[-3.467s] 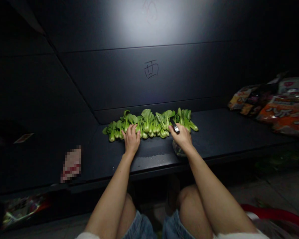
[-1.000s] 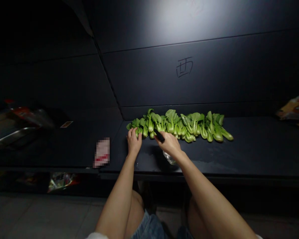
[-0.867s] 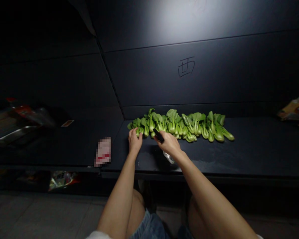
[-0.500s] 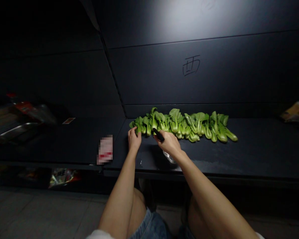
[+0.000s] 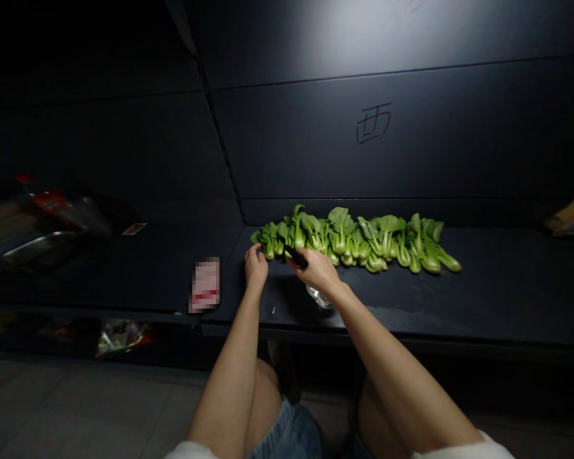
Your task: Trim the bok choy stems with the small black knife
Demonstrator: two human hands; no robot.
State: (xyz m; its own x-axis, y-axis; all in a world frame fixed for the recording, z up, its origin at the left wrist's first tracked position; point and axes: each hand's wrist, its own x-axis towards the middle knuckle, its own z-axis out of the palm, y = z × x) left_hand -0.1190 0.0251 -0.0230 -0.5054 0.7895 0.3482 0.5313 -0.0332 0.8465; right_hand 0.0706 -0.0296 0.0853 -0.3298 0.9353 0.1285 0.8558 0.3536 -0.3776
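A row of green bok choy (image 5: 339, 237) lies on the dark shelf, leaves toward the back panel and pale stem ends toward me. In my right hand (image 5: 318, 273) is a spray bottle (image 5: 319, 297); its black head points forward and left at the greens, and its clear body shows below my wrist. My left hand (image 5: 257, 271) is at the row's left end, fingers loosely bent and apart, by the outermost bok choy. Whether its fingertips touch the leaves I cannot tell.
A blurred-out pinkish card (image 5: 205, 285) lies on the shelf to the left. Farther left are a metal tray (image 5: 41, 247) and packaged goods. A yellowish bag (image 5: 571, 215) sits at the far right. Snack bags (image 5: 122, 336) show on the lower shelf. The shelf's front edge runs before my knees.
My right hand and the spray bottle have shifted slightly left along the row. My left hand has barely moved. The view has turned a little, and the bok choy stays in place.
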